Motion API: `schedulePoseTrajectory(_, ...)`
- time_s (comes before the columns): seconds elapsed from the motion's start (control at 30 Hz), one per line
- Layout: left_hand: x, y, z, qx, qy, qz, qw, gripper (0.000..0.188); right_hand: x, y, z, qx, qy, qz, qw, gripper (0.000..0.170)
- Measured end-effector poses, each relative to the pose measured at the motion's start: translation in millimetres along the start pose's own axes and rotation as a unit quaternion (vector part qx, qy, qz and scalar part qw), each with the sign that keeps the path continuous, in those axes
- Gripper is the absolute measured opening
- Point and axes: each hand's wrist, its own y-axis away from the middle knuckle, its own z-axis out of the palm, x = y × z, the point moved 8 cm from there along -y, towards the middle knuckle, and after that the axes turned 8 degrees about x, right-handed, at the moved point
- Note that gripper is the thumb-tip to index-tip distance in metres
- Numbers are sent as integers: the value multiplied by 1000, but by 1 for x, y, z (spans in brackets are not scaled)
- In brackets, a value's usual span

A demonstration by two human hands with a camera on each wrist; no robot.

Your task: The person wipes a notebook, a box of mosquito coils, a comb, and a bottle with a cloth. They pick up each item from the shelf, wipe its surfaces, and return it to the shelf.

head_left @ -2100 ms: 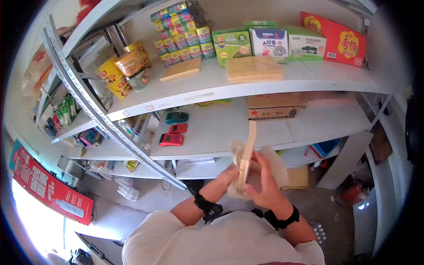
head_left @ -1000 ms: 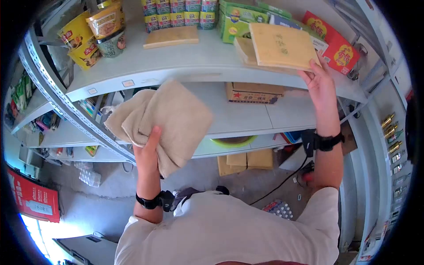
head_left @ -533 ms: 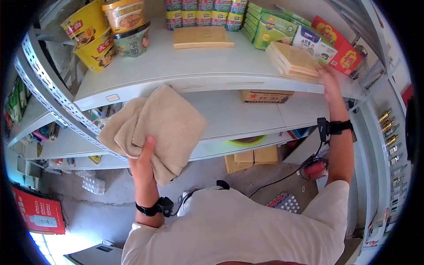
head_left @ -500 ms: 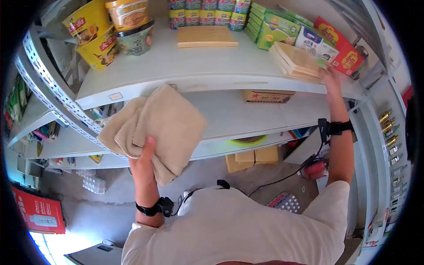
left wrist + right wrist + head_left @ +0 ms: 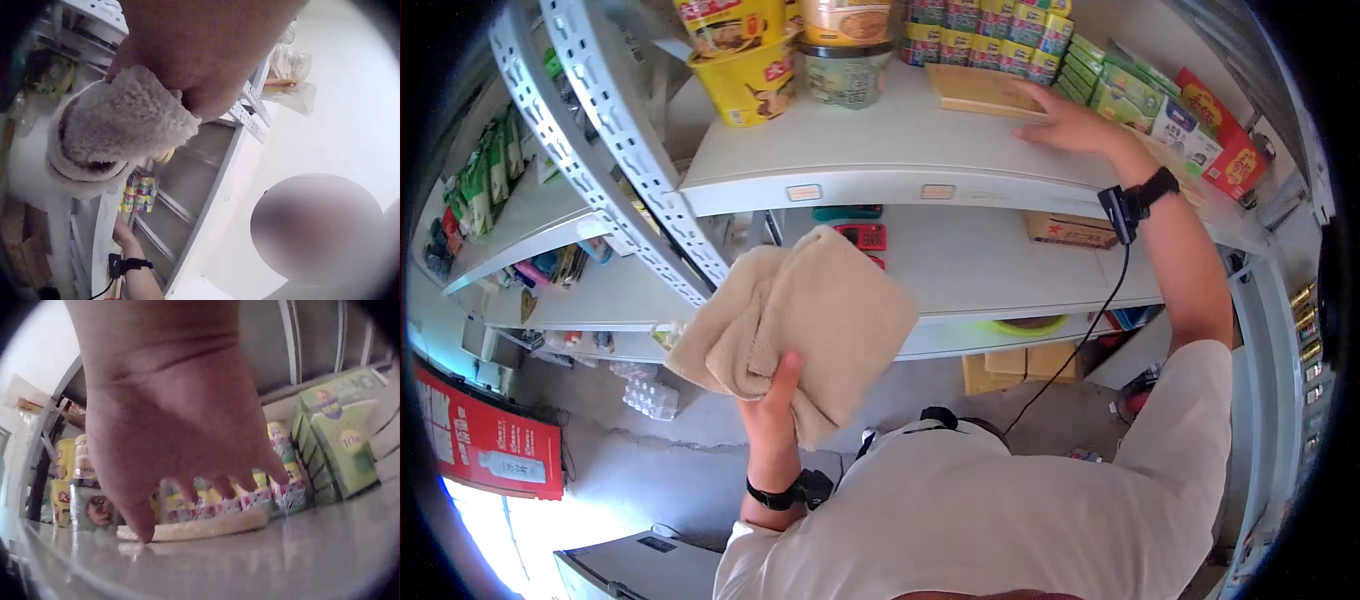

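My left hand (image 5: 772, 405) grips a folded beige towel (image 5: 830, 320) in front of the shelving, with the thumb laid over it. In the left wrist view the towel (image 5: 125, 119) shows a fluffy nap and rolled folds. Up on the top shelf, my right hand (image 5: 1072, 125) reaches over a flat yellow paper pack (image 5: 975, 88), its fingertips at the pack's right end. The right wrist view has this hand (image 5: 181, 425) with fingers spread and pointing down, and the pack's pale edge (image 5: 212, 526) below and behind them. Another stack of such packs (image 5: 1165, 152) lies partly hidden by the right forearm.
Noodle tubs (image 5: 845, 75) stand left of the pack, and stacked colourful cans (image 5: 990, 40) behind it. Green boxes (image 5: 1125, 95) and a red box (image 5: 1235, 150) are at the right. A perforated metal upright (image 5: 615, 110) rises at the left. A cable (image 5: 1072, 350) hangs from the right wrist.
My right hand first set a yellow pack on the right-hand stack, let go and has moved left to the other pack. The left hand keeps holding the towel. The head view has shifted.
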Motion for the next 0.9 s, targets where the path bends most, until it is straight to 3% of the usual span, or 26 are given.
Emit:
schedulePoseTrajectory(0.1,1,-3,-18,11,72,1,997,57,13,-8,10,-98,7,110,989,85)
schedulePoseTrajectory(0.2,-8,-3,-29,25,104,-32,994,57,-2,3,1,-88,48,63,993,90)
schedulePoseTrajectory(0.3,-19,-2,-33,30,95,-66,993,56,-21,24,-10,-80,55,39,994,84)
schedulePoseTrajectory(0.4,-21,3,-25,17,87,-60,994,55,-52,52,-22,-11,49,7,999,75)
schedulePoseTrajectory(0.5,-24,7,-16,7,78,-62,995,54,-78,79,-25,-25,31,11,999,65)
schedulePoseTrajectory(0.63,-36,12,12,-33,89,-86,992,53,-99,122,-30,142,144,-134,970,52)
schedulePoseTrajectory(0.73,-53,23,48,-83,126,-147,978,56,-94,148,-31,154,167,-135,964,53)
schedulePoseTrajectory(0.77,-59,28,63,-103,141,-171,970,58,-110,163,-34,201,195,-178,943,51)
schedulePoseTrajectory(0.83,-73,42,93,-149,146,-207,956,62,-138,199,-31,209,275,-222,912,50)
schedulePoseTrajectory(0.9,-84,59,129,-216,177,-253,926,66,-160,237,-31,254,195,-306,897,51)
